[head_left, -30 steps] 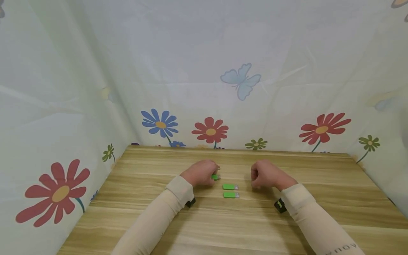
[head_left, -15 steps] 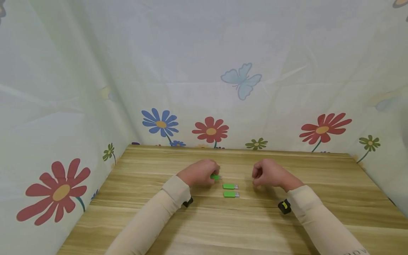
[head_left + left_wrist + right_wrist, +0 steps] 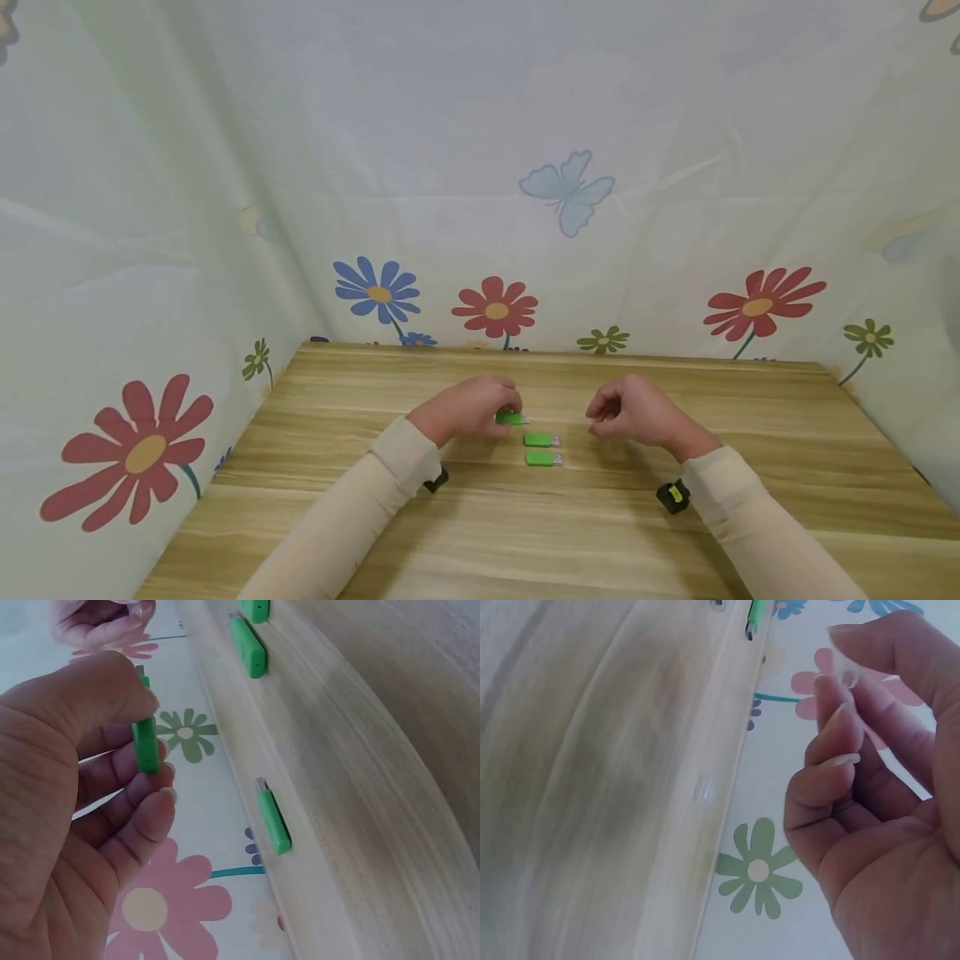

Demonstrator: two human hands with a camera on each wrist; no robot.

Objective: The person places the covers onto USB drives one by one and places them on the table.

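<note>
In the head view my left hand [image 3: 474,408] pinches a green USB stick [image 3: 510,418], its metal plug toward the right. The left wrist view shows that USB stick [image 3: 145,742] between thumb and fingers, off the table. My right hand [image 3: 637,414], a short way to the right, holds a small clear piece [image 3: 847,676] that looks like a cap, between thumb and index finger. Two more green sticks, a farther one [image 3: 540,440] and a nearer one [image 3: 543,459], lie side by side on the table. Another green stick [image 3: 274,819] lies on the wood in the left wrist view.
A small clear piece [image 3: 703,790] lies on the wooden table [image 3: 570,533] near its far edge in the right wrist view. Behind the table hangs a pale curtain [image 3: 450,167] printed with flowers. Each wrist bears a small black camera, the right one [image 3: 672,496] partly yellow.
The stick in my left hand has shifted slightly right and shows more of its green body. My right hand's fingers have opened out a little and turned toward the left. The lying sticks have not moved.
</note>
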